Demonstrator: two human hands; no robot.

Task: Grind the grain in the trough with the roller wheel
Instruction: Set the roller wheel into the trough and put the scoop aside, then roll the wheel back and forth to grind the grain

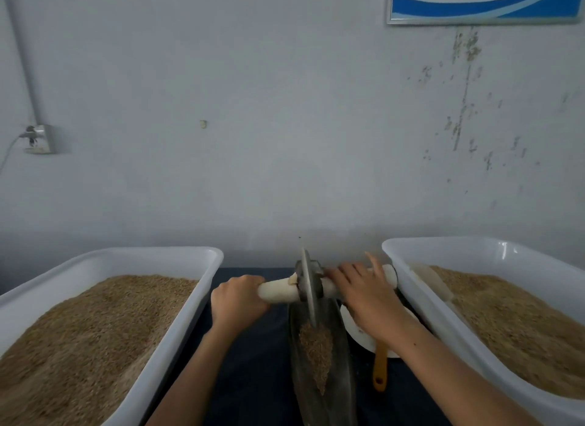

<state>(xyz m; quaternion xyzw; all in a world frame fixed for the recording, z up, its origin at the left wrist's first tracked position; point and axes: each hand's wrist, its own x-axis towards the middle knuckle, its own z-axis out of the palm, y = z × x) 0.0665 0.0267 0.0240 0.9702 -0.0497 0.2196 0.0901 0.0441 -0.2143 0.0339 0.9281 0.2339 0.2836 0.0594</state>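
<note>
Grain point(316, 346) sits in a narrow pile in the dark metal trough point(338, 390), centre of the table between two white tubs. Roller wheel point(307, 286) stands on edge at the trough's far end. Left hand point(235, 302) is wrapped around the left axle handle; right hand point(364, 291) lies on the right handle, fingers straight and spread. No legible writing. Left tub point(177, 259) and right tub point(421, 251) both hold grain. A white plate point(357, 333) and a yellow-handled tool point(380, 371) lie right of the trough, partly under the right forearm.
</note>
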